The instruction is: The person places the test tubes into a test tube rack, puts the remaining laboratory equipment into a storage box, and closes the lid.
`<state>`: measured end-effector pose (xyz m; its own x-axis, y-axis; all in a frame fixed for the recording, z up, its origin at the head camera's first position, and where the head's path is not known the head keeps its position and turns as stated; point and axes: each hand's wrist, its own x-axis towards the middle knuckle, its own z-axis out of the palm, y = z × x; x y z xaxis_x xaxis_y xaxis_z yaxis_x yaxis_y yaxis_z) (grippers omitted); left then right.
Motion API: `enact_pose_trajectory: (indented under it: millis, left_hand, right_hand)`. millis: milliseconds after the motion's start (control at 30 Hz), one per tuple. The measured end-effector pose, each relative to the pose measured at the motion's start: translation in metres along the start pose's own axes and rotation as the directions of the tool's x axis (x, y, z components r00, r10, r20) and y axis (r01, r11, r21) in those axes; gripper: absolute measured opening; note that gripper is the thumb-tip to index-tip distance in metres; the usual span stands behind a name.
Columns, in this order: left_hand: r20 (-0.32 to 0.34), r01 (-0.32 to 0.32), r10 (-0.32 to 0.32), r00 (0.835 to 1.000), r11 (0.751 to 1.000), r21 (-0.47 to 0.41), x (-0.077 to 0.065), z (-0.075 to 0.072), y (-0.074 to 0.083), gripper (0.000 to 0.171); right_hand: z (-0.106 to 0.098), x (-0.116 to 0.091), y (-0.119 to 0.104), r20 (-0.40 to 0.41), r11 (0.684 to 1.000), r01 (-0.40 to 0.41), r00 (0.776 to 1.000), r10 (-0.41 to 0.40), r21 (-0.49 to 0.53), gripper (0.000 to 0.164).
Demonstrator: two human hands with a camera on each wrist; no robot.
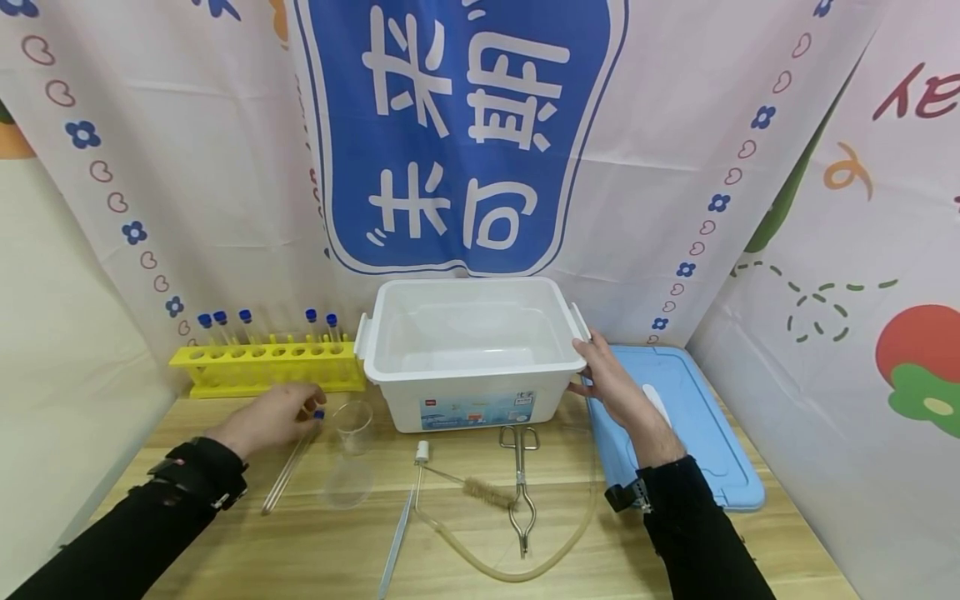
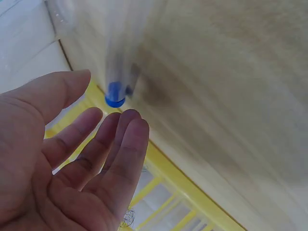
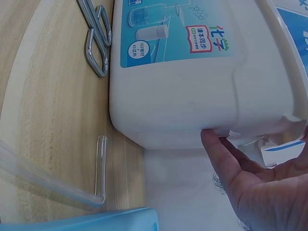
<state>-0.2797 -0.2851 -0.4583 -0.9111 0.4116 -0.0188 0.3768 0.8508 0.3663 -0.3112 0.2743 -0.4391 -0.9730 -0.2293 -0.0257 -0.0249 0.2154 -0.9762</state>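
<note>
My left hand (image 1: pixel 272 418) is low over the table at the left. Its thumb and fingers are loosely bent and apart, near the blue cap (image 2: pixel 115 100) of a clear test tube (image 1: pixel 288 472) lying on the wood. Beside that hand stands a clear beaker (image 1: pixel 352 427). At the right end of a white plastic bin (image 1: pixel 397 396), my right hand (image 1: pixel 615 387) grips the corner below the handle. Its thumb lies at the rim, and its fingertips (image 3: pixel 211 139) press the side wall from below. The bin sits upright on the table, with a blue label on its front.
Behind the left hand is a yellow rack (image 1: pixel 262 354) with several blue-capped tubes. In front of the bin lie metal tongs (image 1: pixel 520 479), a bottle brush (image 1: pixel 489 493), tweezers (image 1: pixel 396 546) and a rubber hose (image 1: pixel 517 575). A blue lid (image 1: pixel 697 433) lies under the right forearm.
</note>
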Motion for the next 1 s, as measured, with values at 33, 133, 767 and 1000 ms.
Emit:
enact_pose_trajectory:
  millis: [33, 133, 767, 1000]
  left_hand:
    - [0.007, 0.000, 0.000, 1.000, 1.000, 0.004, 0.000, 0.001, -0.001, 0.029]
    - [0.015, 0.003, -0.004, 1.000, 1.000, 0.016, -0.001, 0.004, -0.002, 0.025]
    - [-0.040, 0.045, -0.047, 0.998, 0.997, -0.064, -0.004, 0.004, 0.004, 0.031]
    - [-0.126, 0.052, -0.060, 0.990, 0.996, -0.070, 0.000, -0.007, 0.002, 0.035]
  right_hand:
    - [0.000, 0.000, 0.000, 0.000, 1.000, 0.000, 1.000, 0.000, 0.001, 0.084]
    - [0.000, 0.000, 0.000, 0.001, 1.000, 0.002, 1.000, -0.002, 0.001, 0.084]
    - [0.000, -0.001, 0.000, -0.002, 1.000, -0.002, 1.000, 0.002, 0.003, 0.083]
    - [0.000, -0.001, 0.000, 0.002, 1.000, 0.001, 1.000, -0.001, 0.003, 0.083]
